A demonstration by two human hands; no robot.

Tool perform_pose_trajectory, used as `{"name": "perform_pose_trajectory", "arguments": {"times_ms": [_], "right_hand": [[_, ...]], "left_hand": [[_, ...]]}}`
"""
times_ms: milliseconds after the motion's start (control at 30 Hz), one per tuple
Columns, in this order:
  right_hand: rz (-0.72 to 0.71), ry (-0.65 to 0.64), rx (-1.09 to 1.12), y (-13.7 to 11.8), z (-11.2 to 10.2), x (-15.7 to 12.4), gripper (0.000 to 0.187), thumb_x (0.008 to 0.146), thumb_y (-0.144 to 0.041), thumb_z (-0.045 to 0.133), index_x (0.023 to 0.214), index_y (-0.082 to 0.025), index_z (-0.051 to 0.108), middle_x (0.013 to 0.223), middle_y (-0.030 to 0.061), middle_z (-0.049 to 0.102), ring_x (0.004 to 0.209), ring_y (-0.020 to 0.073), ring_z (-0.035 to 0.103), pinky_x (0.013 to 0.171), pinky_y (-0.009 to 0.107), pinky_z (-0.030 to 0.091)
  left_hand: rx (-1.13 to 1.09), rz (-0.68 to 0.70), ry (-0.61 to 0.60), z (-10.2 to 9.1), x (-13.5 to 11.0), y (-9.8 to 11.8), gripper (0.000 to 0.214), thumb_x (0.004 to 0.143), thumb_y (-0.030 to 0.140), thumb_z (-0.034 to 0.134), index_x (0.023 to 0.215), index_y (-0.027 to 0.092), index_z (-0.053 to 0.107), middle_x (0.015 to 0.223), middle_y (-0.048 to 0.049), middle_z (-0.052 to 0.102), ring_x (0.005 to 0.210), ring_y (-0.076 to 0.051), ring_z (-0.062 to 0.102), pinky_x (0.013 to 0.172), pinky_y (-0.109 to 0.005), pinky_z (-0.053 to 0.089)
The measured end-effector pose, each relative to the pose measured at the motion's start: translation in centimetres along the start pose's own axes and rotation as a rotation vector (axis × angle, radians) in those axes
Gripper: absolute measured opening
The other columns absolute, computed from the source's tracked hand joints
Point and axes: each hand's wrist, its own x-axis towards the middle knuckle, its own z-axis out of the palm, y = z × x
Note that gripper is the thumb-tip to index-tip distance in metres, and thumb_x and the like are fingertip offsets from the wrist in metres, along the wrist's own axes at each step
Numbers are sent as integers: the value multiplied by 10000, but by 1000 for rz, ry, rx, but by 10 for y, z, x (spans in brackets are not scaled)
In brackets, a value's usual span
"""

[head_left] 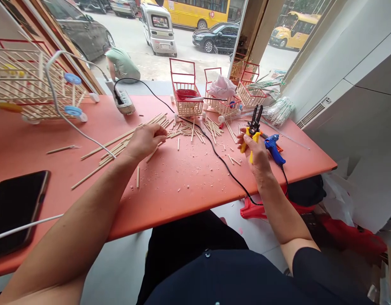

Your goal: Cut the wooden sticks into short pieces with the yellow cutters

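My left hand (pixel 144 140) is over a pile of thin wooden sticks (pixel 117 150) on the table, its fingers curled and pinched at the end of one stick (pixel 153 153). The fingertips are partly hidden. In my right hand (pixel 258 154) is a pair of wire strippers (pixel 254 127) with yellow handles and black jaws pointing up, the jaws slightly apart. Short cut sticks (pixel 214 129) and crumbs lie between my hands. A blue glue gun (pixel 274 149) rests just right of my right hand.
Small stick-built carts stand at the back, one holding a red bowl (pixel 186 94); a larger cart (pixel 26 84) is at left. A black cable (pixel 219 159) crosses the orange table (pixel 182 199). A phone (pixel 19 207), a power strip (pixel 125 103) and wrapped sticks (pixel 279 111) lie about. A person crouches outside.
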Motion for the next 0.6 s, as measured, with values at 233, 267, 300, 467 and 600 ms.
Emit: {"name": "perform_pose_trajectory", "arguments": {"times_ms": [233,267,300,467,600], "right_hand": [[185,-272,69,-31,22,3,662,719,-669,976,1190,-260,754,1059,54,750,921,195,672,760,337,587],[177,-314,39,-36,26,6,662,741,-692,957,1199,-261,749,1073,61,747,941,203,677,777,350,594],[158,-346,13,-41,31,9,664,759,-698,944,1214,-259,743,1097,67,746,967,208,684,801,360,600],[119,-372,-20,-40,47,30,662,786,-692,904,1241,-246,724,1110,80,728,974,200,682,812,379,589],[142,-331,-39,-28,45,33,629,776,-643,905,1234,-252,719,1117,71,743,938,185,661,802,368,571]], "left_hand": [[-128,-69,49,-9,22,17,270,830,347,756,998,190,897,996,-62,885,977,-259,779,912,-316,603],[-57,-70,11,-7,28,21,216,820,324,766,943,199,893,967,-66,880,985,-272,783,942,-333,606],[12,-71,-7,-3,33,24,163,802,283,765,887,212,884,923,-66,868,989,-286,782,971,-358,606],[183,-89,-44,13,47,34,111,756,182,786,818,237,860,830,-89,820,973,-319,774,919,-405,583],[312,-97,-88,18,55,32,160,739,165,755,848,233,850,890,-123,834,996,-345,772,866,-413,556]]}}
